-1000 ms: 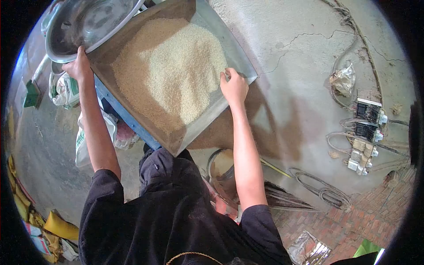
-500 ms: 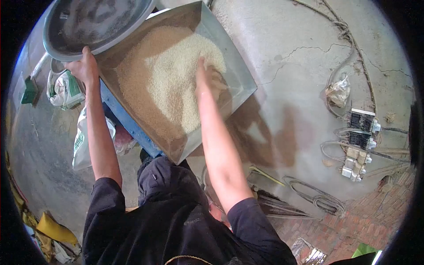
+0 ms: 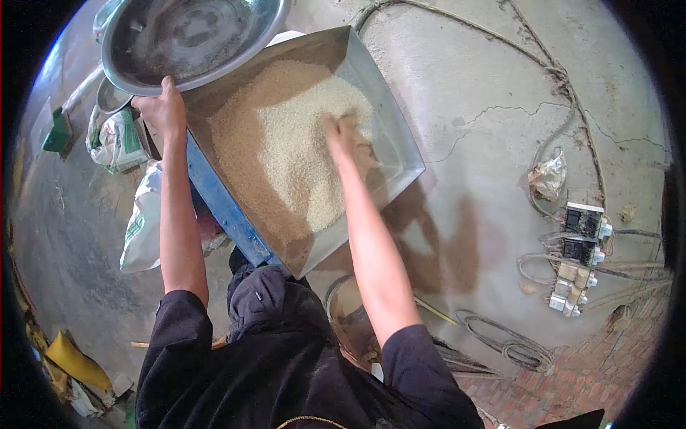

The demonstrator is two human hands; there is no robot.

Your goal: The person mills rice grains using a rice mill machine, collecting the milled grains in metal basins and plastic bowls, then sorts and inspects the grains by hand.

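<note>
My left hand grips the lower rim of a round metal basin, thumb over the edge. The basin tilts at the upper left over the corner of a square sheet-metal hopper; only dusty residue shows inside it. A heap of small grains, which look like rice, lies in the hopper, pale in the middle and browner in the shade to the left. Over the pale grains, near the right wall, is my right hand, fingers apart and touching the heap. Its fingertips are partly blurred.
A blue frame runs along the hopper's left side. White and green sacks stand on the floor at left. To the right are electrical switches with loose cables, and a plastic bag by the wall.
The view has shifted, so hopper and basin sit lower or further right in it. My right hand has moved slightly across the grains; my left still holds the basin's rim.
</note>
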